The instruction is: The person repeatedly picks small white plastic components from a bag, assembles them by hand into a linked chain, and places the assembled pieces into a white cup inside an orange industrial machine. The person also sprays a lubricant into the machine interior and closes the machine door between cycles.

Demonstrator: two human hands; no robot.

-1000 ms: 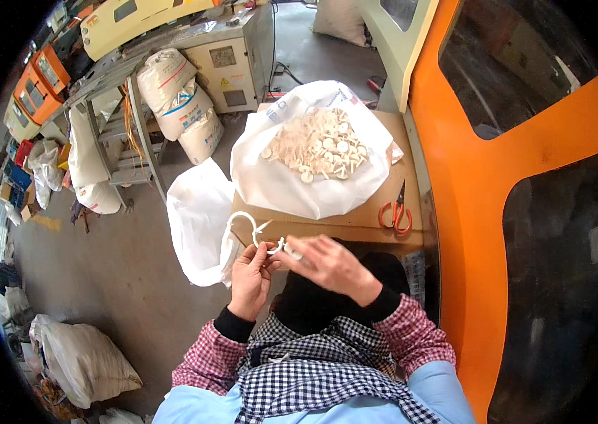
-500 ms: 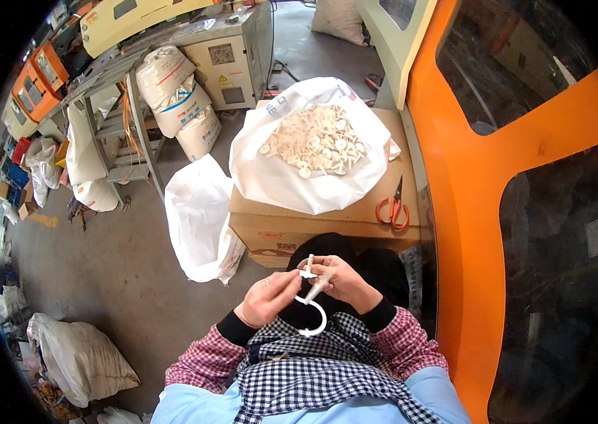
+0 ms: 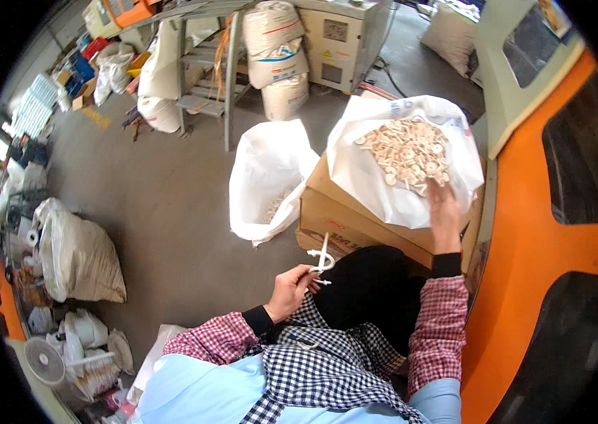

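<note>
My left hand (image 3: pixel 290 291) is closed in a pinch on a white plastic hook piece (image 3: pixel 324 264), a curved part with a thin straight stem pointing up. It is held above my lap. My right hand (image 3: pixel 444 213) reaches over the near edge of an open white bag (image 3: pixel 355 152). Its fingers are stretched out, with the tips at the near side of a heap of small cream plastic parts (image 3: pixel 405 148), many with round heads and stems. Whether the fingertips touch a part is too small to tell. The bag stands on a cardboard box (image 3: pixel 323 212).
Left of the box, a second open white bag (image 3: pixel 249 184) stands on the floor with some small parts inside. An orange machine frame (image 3: pixel 518 212) rises close on my right. Stacked sacks (image 3: pixel 277 60) and a metal step stand (image 3: pixel 207 92) are farther off.
My right hand has let go of the white hook piece and moved up and right to the heap in the bag. My left hand still holds the piece. The view has swung left.
</note>
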